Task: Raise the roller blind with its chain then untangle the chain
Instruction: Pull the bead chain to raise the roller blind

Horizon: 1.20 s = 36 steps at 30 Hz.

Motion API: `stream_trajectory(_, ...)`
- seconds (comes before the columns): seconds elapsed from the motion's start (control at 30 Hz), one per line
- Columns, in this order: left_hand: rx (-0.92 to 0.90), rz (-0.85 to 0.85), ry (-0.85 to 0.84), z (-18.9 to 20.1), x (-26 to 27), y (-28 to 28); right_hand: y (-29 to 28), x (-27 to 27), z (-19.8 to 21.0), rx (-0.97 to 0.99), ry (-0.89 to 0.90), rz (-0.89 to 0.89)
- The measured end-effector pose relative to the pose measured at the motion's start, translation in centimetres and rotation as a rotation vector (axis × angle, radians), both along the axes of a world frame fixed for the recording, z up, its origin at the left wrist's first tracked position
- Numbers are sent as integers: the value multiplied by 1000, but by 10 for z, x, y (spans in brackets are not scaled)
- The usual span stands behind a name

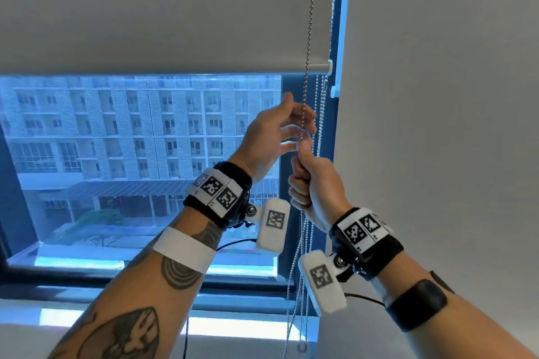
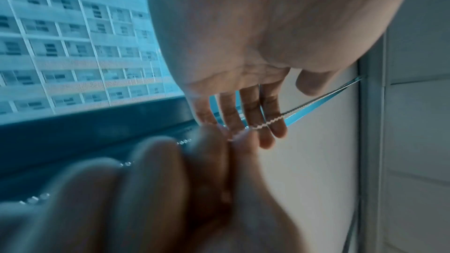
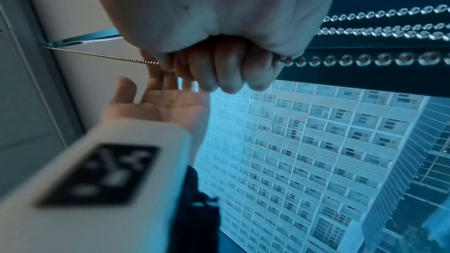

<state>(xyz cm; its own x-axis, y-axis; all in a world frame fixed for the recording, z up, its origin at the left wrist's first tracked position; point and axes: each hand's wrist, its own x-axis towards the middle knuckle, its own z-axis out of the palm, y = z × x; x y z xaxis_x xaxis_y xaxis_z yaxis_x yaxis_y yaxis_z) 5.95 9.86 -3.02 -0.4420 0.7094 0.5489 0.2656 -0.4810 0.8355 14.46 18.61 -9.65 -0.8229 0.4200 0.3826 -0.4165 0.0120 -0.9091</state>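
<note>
The grey roller blind (image 1: 160, 9) covers the upper window; its bottom bar (image 1: 318, 68) hangs above my hands. A beaded chain (image 1: 309, 38) runs down in front of the blind's right edge into both hands. My right hand (image 1: 309, 183) is a fist gripping the chain (image 3: 365, 61), fingers (image 3: 219, 68) curled round it. Just above, my left hand (image 1: 300, 114) is spread open, thumb up, its straight fingers (image 2: 253, 107) lying behind the taut chain (image 2: 304, 106). Below the right fist, several strands (image 1: 303, 256) hang together toward the sill.
More bead chains (image 1: 320, 102) hang beside the dark window frame (image 1: 291, 90). A white wall (image 1: 437, 96) stands close on the right. Through the glass (image 1: 145, 140) I see an apartment block. The sill (image 1: 116, 326) lies below my forearms.
</note>
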Motion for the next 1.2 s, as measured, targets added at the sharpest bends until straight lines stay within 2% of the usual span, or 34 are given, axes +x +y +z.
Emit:
stream_trajectory(0.17,13,-46,-114,23,22,10,3,-2,-4,26,5,57)
stream_trajectory(0.27,19,110,21,23,34,12,14,4,-4,124,-23,122)
stream_trajectory(0.37,80,182,89,21,41,9,25,12,3,158,-14,178)
stream_trajectory(0.5,170,310,202,12,32,9,38,20,26,130,101,132)
stream_trajectory(0.6,165,381,295,-6,26,10,43,24,46,134,169,96)
stream_trajectory(0.7,133,333,281,-33,23,13,40,27,62,144,209,68)
stream_trajectory(0.87,99,346,253,-61,18,18,25,23,78,98,226,78)
stream_trajectory(1.07,80,362,272,-73,18,19,-3,15,100,52,246,78)
stream_trajectory(1.2,45,278,288,-68,17,13,-18,11,112,-12,173,9)
